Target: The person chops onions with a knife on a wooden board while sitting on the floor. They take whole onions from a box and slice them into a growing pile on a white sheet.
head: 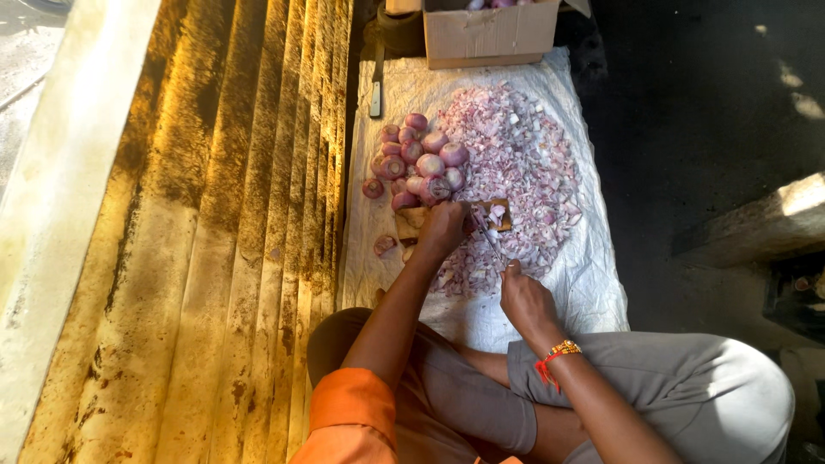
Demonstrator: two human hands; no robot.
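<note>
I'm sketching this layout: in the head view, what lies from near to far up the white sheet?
Right hand → small wooden chopping board → cluster of peeled purple onions → brown cardboard box.

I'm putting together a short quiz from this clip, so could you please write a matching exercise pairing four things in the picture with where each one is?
Things:
1. cardboard box
2. whole peeled onions
3. chopped onion pile
4. knife

Places:
A. in the right hand, blade over the small wooden board
B. at the far end of the white sheet
C. spread over the middle and right of the sheet
D. heaped on the left part of the sheet, just beyond the left hand

Pairs: 1-B, 2-D, 3-C, 4-A
</note>
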